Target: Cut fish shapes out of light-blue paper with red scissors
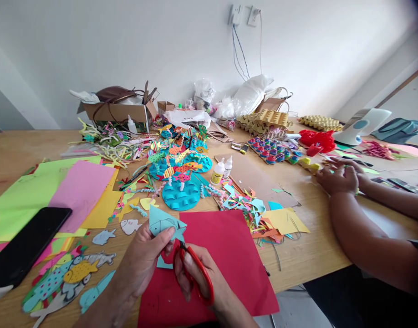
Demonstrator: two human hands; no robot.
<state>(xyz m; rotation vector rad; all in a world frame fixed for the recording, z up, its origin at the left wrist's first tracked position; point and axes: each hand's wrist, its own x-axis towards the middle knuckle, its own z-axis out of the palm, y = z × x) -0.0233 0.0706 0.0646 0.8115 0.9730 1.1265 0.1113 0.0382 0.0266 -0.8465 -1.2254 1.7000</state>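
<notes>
My left hand (pixel 145 255) pinches a light blue paper piece (pixel 164 224) with a fish drawn on it. In my right hand (pixel 198 273) are red-handled scissors (pixel 209 284), their blades at the lower right edge of the blue paper. Both hands are above a red sheet (pixel 226 255). A smaller blue scrap (pixel 164 263) lies beneath them. To the left of my left hand are cut paper fish, among them a yellow one (pixel 79 271) and a dotted blue one (pixel 47 284).
Blue round bases (pixel 180 197) with paper fish stand ahead, beside glue bottles (pixel 217 172). Coloured sheets (pixel 82 191) and a black phone (pixel 28 246) lie left. Paper scraps (pixel 257 207) are right of centre. Another person's hands (pixel 342 177) are at the right.
</notes>
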